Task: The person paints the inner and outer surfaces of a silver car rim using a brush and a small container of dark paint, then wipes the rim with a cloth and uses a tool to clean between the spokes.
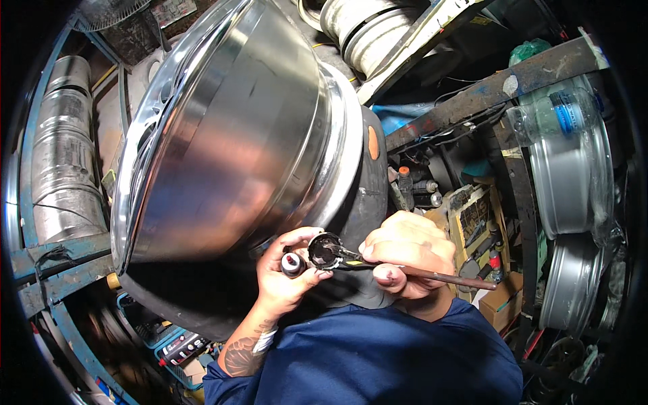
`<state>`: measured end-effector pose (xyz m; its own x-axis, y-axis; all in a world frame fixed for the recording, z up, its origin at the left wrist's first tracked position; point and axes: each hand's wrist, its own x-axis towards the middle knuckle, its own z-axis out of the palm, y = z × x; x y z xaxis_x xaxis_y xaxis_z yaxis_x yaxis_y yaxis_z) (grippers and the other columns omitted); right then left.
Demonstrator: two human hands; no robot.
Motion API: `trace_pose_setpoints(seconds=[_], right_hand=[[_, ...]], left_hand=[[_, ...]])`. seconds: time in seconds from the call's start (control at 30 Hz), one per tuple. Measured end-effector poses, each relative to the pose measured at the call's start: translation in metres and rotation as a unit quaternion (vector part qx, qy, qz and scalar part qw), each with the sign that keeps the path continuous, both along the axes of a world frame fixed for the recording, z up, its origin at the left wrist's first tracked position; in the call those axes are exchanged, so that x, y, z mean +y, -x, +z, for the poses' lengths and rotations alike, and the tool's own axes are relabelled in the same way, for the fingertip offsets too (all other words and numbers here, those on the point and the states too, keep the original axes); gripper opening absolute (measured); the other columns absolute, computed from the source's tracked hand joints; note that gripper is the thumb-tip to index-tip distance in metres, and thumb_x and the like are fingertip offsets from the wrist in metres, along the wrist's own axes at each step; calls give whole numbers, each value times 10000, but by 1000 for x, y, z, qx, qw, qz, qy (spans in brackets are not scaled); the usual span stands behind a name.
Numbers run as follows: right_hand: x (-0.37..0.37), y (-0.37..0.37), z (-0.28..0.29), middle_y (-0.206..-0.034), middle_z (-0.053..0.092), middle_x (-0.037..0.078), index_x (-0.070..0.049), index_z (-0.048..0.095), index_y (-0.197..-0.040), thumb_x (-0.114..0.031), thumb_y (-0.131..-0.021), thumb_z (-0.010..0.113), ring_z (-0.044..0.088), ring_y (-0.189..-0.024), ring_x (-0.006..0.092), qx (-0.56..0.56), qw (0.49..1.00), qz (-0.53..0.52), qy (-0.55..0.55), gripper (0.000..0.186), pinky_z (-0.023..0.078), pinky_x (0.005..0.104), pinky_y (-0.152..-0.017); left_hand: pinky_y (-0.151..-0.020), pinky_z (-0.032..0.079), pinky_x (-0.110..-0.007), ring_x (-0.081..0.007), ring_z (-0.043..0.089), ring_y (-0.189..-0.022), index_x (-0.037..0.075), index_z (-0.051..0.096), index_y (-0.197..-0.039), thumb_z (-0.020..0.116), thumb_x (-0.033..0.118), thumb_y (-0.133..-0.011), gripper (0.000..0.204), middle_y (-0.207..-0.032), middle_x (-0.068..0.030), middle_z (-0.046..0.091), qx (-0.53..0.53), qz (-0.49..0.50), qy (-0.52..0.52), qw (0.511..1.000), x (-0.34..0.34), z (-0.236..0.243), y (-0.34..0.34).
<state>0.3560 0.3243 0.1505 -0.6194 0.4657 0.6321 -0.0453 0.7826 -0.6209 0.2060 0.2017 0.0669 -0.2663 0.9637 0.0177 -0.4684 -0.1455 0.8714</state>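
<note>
My left hand [275, 275] is closed around a small round cup [322, 256] with dark stuff inside and a pale rim. A small dark bottle [292, 265] with a red-and-white top is tucked in the same hand. My right hand [415, 251] grips a paintbrush [452, 277] by its brown handle, and the bristle end reaches into the cup. Beyond my hands a large polished wheel rim [229, 135] stands tilted, with a black tyre [182, 297] beneath it. Its mirror-like barrel faces me.
A blue metal frame [64, 270] runs along the left, near a silver cylinder [64, 148]. Silver wheels [574, 175] stack at the right, with a plastic bottle [557, 118] above. A dark metal beam [486, 88] crosses the back right. Another plastic bottle [405, 185] with an orange cap stands below it.
</note>
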Motion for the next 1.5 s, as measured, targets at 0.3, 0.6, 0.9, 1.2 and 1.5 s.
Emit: trace_pose_setpoints(seconds=[0.3, 0.6, 0.9, 1.2, 1.5], right_hand=[[3, -2, 2, -597, 622, 62, -5, 659, -728, -114, -800, 723, 601, -495, 193, 55, 998, -2, 16, 146, 445, 286, -476], [-1, 1, 7, -624, 618, 66, -8, 610, -745, -102, -864, 615, 635, -559, 204, 53, 999, -7, 9, 152, 482, 296, -538], [-1, 3, -1, -618, 617, 47, -25, 592, -745, -38, -829, 614, 605, -514, 184, 92, 994, -27, 52, 88, 459, 290, -505], [-3, 6, -7, -589, 455, 66, 1, 503, -787, -367, -1008, 416, 464, -446, 152, 173, 961, -79, 203, 438, 420, 259, -413], [-4, -41, -25, -875, 658, 227, 5, 583, -1052, -264, -899, 640, 640, -648, 270, 148, 985, -34, 82, 315, 530, 343, -558]], left_hand=[[-918, 483, -313, -156, 584, -1058, 10, 525, -1208, 770, -43, -708, 559, -1168, -93, 596, -27, -23, 8, 999, 3, 1, 0], [-860, 516, -291, -149, 620, -990, 9, 518, -1185, 755, -83, -700, 548, -1167, -90, 586, -36, -31, 35, 998, 2, 3, 1], [-798, 531, -273, -123, 621, -949, 7, 510, -1188, 732, -93, -713, 534, -1144, -89, 593, -11, -33, 10, 999, 3, 5, 3], [-784, 567, -302, -120, 620, -898, 0, 482, -1198, 713, -87, -740, 520, -1175, -118, 551, 34, -52, -6, 998, 4, 1, 7], [-772, 544, -278, -133, 614, -930, 24, 499, -1180, 755, -44, -727, 525, -1164, -108, 558, 22, -81, -28, 996, 10, 1, -2]])
